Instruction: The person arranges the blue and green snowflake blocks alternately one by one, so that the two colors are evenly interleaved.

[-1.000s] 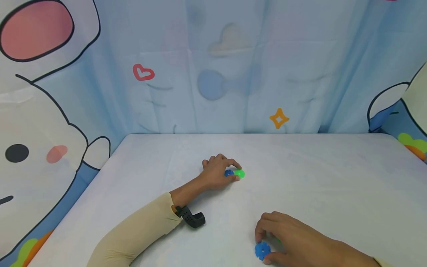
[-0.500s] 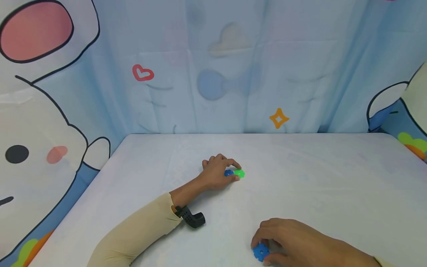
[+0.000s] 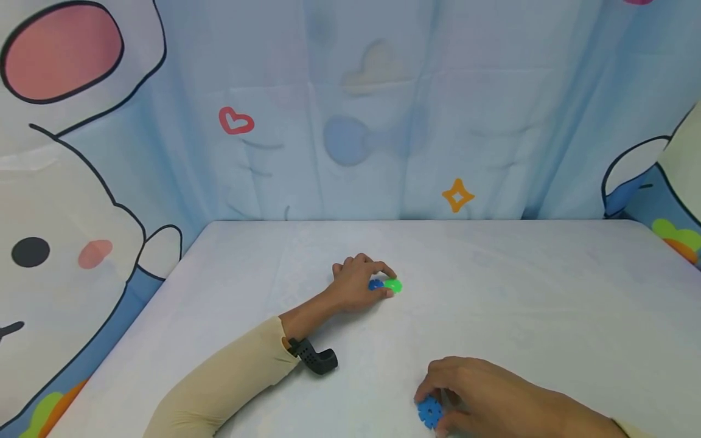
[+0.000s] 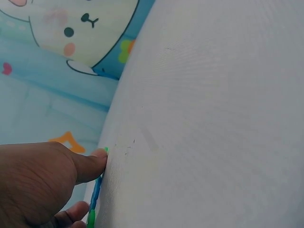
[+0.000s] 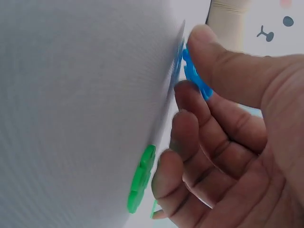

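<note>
Nearest the viewer, at the bottom edge of the white table [image 3: 547, 286], the person's right hand [image 3: 482, 395] lay palm down with its fingers curled. Its thumb and forefinger pinched a blue toothed disc [image 3: 429, 412], tipping it up off the cloth. The right wrist view showed this blue disc [image 5: 194, 76] caught between thumb and fingertip, and a green toothed disc [image 5: 141, 178] lying flat on the table just under the other curled fingers, touching or nearly touching them.

Farther back, near the middle of the table, the left hand [image 3: 358, 286] rested on the surface, its arm in a beige sleeve [image 3: 219, 383] with a black wrist mount [image 3: 313, 359]. Its curled fingers pressed on two small discs lying side by side, a second blue disc [image 3: 375, 284] and a second green disc [image 3: 393, 285]; whether it gripped them could not be told.

Behind the table hung a pale blue cartoon curtain [image 3: 350, 109] with a red heart and an orange star.
</note>
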{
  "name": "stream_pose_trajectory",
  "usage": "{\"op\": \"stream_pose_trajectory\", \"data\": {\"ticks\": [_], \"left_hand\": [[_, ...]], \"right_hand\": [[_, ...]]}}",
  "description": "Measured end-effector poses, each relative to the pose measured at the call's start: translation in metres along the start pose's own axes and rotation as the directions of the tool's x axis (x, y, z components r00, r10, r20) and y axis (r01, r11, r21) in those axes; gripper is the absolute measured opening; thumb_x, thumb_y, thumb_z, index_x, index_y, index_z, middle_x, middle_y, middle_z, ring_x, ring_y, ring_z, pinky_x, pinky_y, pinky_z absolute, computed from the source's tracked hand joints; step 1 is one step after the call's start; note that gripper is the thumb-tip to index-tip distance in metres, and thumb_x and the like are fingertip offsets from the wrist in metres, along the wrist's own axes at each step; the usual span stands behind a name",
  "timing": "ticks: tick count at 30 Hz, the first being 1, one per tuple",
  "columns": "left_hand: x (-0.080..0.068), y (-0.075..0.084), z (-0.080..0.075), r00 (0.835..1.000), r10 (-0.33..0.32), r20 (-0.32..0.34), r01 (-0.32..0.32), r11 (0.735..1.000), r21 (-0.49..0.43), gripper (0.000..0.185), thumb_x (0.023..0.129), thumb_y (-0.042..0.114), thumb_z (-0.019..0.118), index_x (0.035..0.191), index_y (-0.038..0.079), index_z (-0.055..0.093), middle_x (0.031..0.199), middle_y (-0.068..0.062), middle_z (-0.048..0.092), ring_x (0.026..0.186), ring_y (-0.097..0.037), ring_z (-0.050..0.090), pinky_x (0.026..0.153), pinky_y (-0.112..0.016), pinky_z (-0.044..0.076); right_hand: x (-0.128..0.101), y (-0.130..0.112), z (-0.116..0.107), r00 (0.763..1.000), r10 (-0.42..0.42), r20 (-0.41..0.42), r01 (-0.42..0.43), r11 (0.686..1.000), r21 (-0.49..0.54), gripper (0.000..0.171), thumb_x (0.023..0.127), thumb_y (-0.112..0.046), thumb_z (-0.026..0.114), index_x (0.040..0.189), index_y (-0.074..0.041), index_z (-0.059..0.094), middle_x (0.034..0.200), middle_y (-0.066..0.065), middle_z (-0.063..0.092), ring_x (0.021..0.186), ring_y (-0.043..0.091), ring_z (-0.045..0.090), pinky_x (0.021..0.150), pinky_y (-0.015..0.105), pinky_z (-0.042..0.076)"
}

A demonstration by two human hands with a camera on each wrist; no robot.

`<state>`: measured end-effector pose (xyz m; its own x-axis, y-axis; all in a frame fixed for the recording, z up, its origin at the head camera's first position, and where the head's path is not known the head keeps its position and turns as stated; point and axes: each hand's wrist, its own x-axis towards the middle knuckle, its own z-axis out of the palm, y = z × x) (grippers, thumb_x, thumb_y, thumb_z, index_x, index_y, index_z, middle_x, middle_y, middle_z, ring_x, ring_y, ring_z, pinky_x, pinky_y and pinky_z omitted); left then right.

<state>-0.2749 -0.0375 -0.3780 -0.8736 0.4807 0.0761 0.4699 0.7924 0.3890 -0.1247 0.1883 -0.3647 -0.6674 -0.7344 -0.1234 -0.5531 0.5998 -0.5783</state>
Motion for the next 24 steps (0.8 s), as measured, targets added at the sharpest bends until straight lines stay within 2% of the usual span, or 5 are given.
{"op": "stream_pose_trajectory", "data": {"ticks": [4,6,12,18,24], "left_hand": [[0.001,0.0,0.001,1.0,0.001,0.002,-0.001,1.0,-0.003,0.031,0.092,0.044,0.066,0.122,0.038,0.065,0.127,-0.005,0.054,0.119,-0.023,0.048,0.086,-0.041,0.029],[0.001,0.0,0.001,1.0,-0.003,0.004,0.003,1.0,-0.001,0.031,0.092,0.044,0.066,0.122,0.038,0.065,0.127,-0.004,0.054,0.119,-0.023,0.048,0.087,-0.042,0.03],[0.002,0.001,0.001,1.0,-0.013,0.006,0.013,1.0,0.001,0.031,0.092,0.044,0.066,0.122,0.038,0.065,0.127,-0.002,0.055,0.119,-0.023,0.047,0.088,-0.043,0.03],[0.005,-0.001,0.003,1.0,-0.018,-0.001,0.018,1.0,0.01,0.031,0.091,0.045,0.068,0.121,0.039,0.066,0.124,-0.001,0.056,0.116,-0.022,0.049,0.086,-0.042,0.031],[0.005,-0.001,0.003,1.0,-0.015,0.002,0.015,1.0,0.007,0.031,0.091,0.044,0.068,0.121,0.038,0.066,0.125,-0.002,0.056,0.116,-0.022,0.048,0.086,-0.042,0.03]], "right_hand": [[0.0,0.0,-0.004,0.997,0.039,-0.063,-0.038,0.999,0.017,0.031,0.084,-0.048,0.073,0.11,-0.031,0.067,0.091,-0.025,0.056,0.081,-0.007,0.051,0.071,0.018,0.047],[0.001,0.001,-0.01,0.994,0.03,-0.108,-0.028,1.0,0.013,0.033,0.084,-0.052,0.07,0.111,-0.031,0.066,0.089,-0.023,0.055,0.08,-0.006,0.05,0.069,0.018,0.045],[0.011,0.007,-0.037,0.974,0.024,-0.226,-0.02,1.0,0.022,0.034,0.086,-0.041,0.074,0.114,-0.024,0.067,0.086,-0.017,0.057,0.078,-0.001,0.051,0.066,0.019,0.046],[0.038,0.03,-0.061,0.939,-0.002,-0.345,-0.01,0.999,-0.034,0.033,0.084,-0.033,0.077,0.113,-0.018,0.069,0.083,-0.015,0.06,0.075,0.002,0.054,0.067,0.021,0.049],[0.068,0.055,-0.077,0.931,0.036,-0.364,-0.044,0.999,-0.013,0.033,0.084,-0.024,0.079,0.113,-0.011,0.071,0.083,-0.008,0.064,0.074,0.006,0.057,0.062,0.022,0.049]]}}
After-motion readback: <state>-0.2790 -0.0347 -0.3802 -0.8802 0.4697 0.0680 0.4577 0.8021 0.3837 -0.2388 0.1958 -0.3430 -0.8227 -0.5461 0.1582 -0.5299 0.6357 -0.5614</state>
